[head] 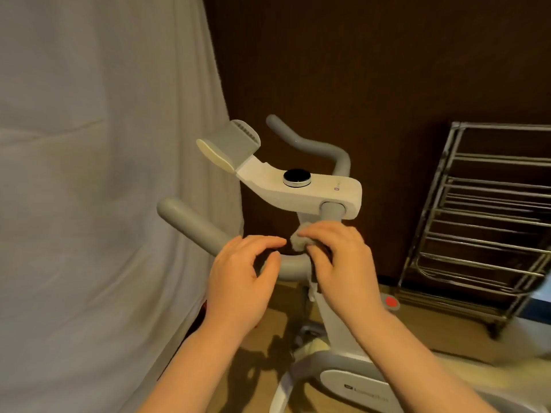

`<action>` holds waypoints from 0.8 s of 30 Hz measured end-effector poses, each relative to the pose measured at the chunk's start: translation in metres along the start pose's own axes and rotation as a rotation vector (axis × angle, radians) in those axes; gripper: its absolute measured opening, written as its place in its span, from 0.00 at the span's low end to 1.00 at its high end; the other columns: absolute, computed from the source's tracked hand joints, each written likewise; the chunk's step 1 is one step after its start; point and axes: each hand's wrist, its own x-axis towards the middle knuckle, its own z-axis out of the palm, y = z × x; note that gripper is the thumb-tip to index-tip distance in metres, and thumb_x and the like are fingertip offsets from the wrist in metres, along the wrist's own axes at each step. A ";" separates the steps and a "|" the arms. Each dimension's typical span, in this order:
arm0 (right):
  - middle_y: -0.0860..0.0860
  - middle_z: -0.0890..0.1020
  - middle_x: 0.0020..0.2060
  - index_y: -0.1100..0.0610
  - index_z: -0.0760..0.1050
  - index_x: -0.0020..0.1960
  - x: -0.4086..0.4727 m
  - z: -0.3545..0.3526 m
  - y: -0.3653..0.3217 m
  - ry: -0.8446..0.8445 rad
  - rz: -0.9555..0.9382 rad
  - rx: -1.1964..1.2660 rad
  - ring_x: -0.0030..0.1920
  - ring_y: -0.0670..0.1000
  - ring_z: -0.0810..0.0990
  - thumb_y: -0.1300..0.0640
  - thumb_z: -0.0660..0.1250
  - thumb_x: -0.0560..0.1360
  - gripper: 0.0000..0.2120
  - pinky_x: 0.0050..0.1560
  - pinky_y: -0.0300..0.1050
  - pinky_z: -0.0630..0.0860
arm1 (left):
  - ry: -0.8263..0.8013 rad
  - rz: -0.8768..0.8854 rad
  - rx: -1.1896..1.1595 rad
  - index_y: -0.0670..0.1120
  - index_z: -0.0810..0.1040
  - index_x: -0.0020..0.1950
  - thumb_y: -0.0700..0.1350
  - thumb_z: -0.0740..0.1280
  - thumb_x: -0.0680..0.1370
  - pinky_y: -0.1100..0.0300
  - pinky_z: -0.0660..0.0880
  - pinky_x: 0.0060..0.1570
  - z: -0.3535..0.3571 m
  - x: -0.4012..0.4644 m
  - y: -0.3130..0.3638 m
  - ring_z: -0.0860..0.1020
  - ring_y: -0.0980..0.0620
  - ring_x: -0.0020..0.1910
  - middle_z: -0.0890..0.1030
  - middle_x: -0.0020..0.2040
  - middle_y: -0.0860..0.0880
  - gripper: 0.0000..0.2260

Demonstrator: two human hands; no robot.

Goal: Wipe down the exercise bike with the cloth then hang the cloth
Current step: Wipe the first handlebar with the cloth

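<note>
While wiping seems underway: left hand point(241, 272) loosely curled, grasping nothing, hovering over grey handlebar point(190, 225); right hand point(337, 263) clutching bunched cloth point(298, 240) against exercise bike point(301, 189) stem under console. Probably frame, seat left to wipe, then hanging, perhaps on metal rack point(477, 222) far right.

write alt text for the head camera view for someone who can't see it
A person's right hand grips a bunched grey cloth against the stem of a white exercise bike, just under its console. The left hand hovers beside it with fingers loosely curled, holding nothing. A metal rack stands at right.
</note>
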 end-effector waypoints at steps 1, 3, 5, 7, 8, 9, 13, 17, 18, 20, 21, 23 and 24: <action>0.44 0.81 0.53 0.50 0.82 0.55 -0.011 0.006 -0.006 -0.001 -0.028 -0.010 0.57 0.43 0.72 0.63 0.70 0.74 0.13 0.55 0.28 0.65 | -0.001 0.010 -0.011 0.59 0.81 0.52 0.48 0.65 0.77 0.57 0.71 0.61 0.002 0.000 0.000 0.75 0.63 0.53 0.80 0.47 0.65 0.08; 0.44 0.81 0.53 0.51 0.82 0.55 -0.010 0.007 -0.002 0.004 -0.075 0.000 0.56 0.43 0.71 0.64 0.70 0.73 0.14 0.55 0.25 0.63 | 0.013 -0.020 -0.055 0.59 0.81 0.48 0.47 0.66 0.77 0.53 0.70 0.63 0.005 0.003 -0.003 0.76 0.60 0.53 0.80 0.45 0.65 0.07; 0.45 0.81 0.54 0.51 0.82 0.56 0.005 0.001 0.014 0.083 0.014 0.021 0.57 0.45 0.73 0.64 0.69 0.74 0.14 0.57 0.27 0.65 | 0.031 -0.034 -0.073 0.59 0.81 0.47 0.47 0.65 0.76 0.50 0.73 0.60 0.005 0.006 -0.006 0.77 0.58 0.49 0.80 0.43 0.63 0.07; 0.45 0.81 0.54 0.51 0.82 0.56 0.004 0.001 0.019 0.143 0.109 0.021 0.57 0.47 0.74 0.63 0.68 0.75 0.13 0.57 0.30 0.67 | 0.037 0.002 -0.057 0.58 0.82 0.46 0.49 0.63 0.75 0.50 0.75 0.56 0.004 0.006 -0.006 0.76 0.58 0.44 0.80 0.40 0.62 0.08; 0.45 0.80 0.55 0.50 0.81 0.56 -0.004 0.005 0.015 0.156 0.110 0.011 0.56 0.47 0.74 0.62 0.69 0.75 0.12 0.56 0.30 0.67 | 0.033 0.034 -0.044 0.57 0.82 0.46 0.49 0.63 0.75 0.50 0.75 0.56 0.004 0.006 -0.006 0.75 0.59 0.43 0.79 0.39 0.63 0.08; 0.45 0.80 0.55 0.51 0.81 0.57 -0.013 0.009 0.011 0.152 0.072 -0.017 0.56 0.47 0.73 0.60 0.69 0.75 0.12 0.55 0.30 0.66 | 0.030 0.063 -0.034 0.57 0.82 0.46 0.50 0.62 0.75 0.52 0.74 0.56 0.003 0.005 -0.006 0.75 0.60 0.44 0.78 0.39 0.64 0.09; 0.45 0.77 0.51 0.50 0.80 0.55 -0.010 0.008 0.009 0.134 0.047 -0.034 0.54 0.46 0.71 0.47 0.66 0.76 0.11 0.49 0.36 0.69 | 0.050 0.093 -0.024 0.56 0.82 0.45 0.48 0.64 0.74 0.56 0.72 0.54 0.005 0.006 -0.010 0.73 0.68 0.46 0.76 0.40 0.68 0.08; 0.43 0.73 0.53 0.46 0.80 0.53 -0.022 0.018 -0.005 0.200 0.099 0.030 0.56 0.44 0.68 0.40 0.63 0.74 0.14 0.53 0.31 0.67 | 0.052 0.112 -0.025 0.56 0.83 0.45 0.46 0.65 0.74 0.56 0.73 0.52 0.004 0.005 -0.013 0.73 0.69 0.47 0.77 0.41 0.67 0.07; 0.43 0.72 0.54 0.46 0.80 0.55 -0.030 0.020 -0.010 0.186 0.081 0.044 0.57 0.44 0.68 0.40 0.63 0.75 0.15 0.54 0.29 0.66 | 0.053 0.124 -0.027 0.56 0.83 0.45 0.46 0.66 0.74 0.56 0.73 0.52 0.003 0.004 -0.013 0.74 0.68 0.47 0.77 0.41 0.67 0.07; 0.45 0.73 0.54 0.48 0.82 0.55 -0.028 0.019 -0.001 0.211 0.058 0.060 0.56 0.44 0.69 0.45 0.64 0.76 0.13 0.54 0.28 0.67 | 0.065 0.124 -0.018 0.57 0.82 0.44 0.45 0.66 0.74 0.61 0.71 0.49 0.004 0.006 -0.012 0.74 0.67 0.47 0.77 0.40 0.67 0.07; 0.46 0.74 0.53 0.49 0.82 0.55 -0.020 0.017 0.010 0.248 0.074 0.043 0.56 0.46 0.71 0.49 0.67 0.76 0.11 0.53 0.30 0.68 | 0.071 0.113 0.004 0.57 0.82 0.43 0.45 0.67 0.74 0.65 0.69 0.46 0.006 0.007 -0.011 0.74 0.67 0.46 0.77 0.39 0.67 0.07; 0.47 0.75 0.53 0.52 0.82 0.56 -0.001 0.013 0.021 0.316 0.150 0.032 0.55 0.47 0.73 0.56 0.69 0.76 0.10 0.52 0.37 0.73 | 0.060 0.072 0.043 0.57 0.82 0.43 0.43 0.69 0.75 0.68 0.68 0.40 0.008 0.012 -0.008 0.75 0.64 0.45 0.78 0.38 0.65 0.08; 0.47 0.75 0.53 0.51 0.80 0.59 0.001 0.013 0.023 0.313 0.195 0.066 0.56 0.47 0.74 0.57 0.69 0.76 0.11 0.53 0.42 0.75 | 0.035 0.040 0.028 0.58 0.82 0.44 0.43 0.69 0.75 0.65 0.70 0.38 0.010 0.014 -0.006 0.75 0.62 0.44 0.80 0.38 0.63 0.08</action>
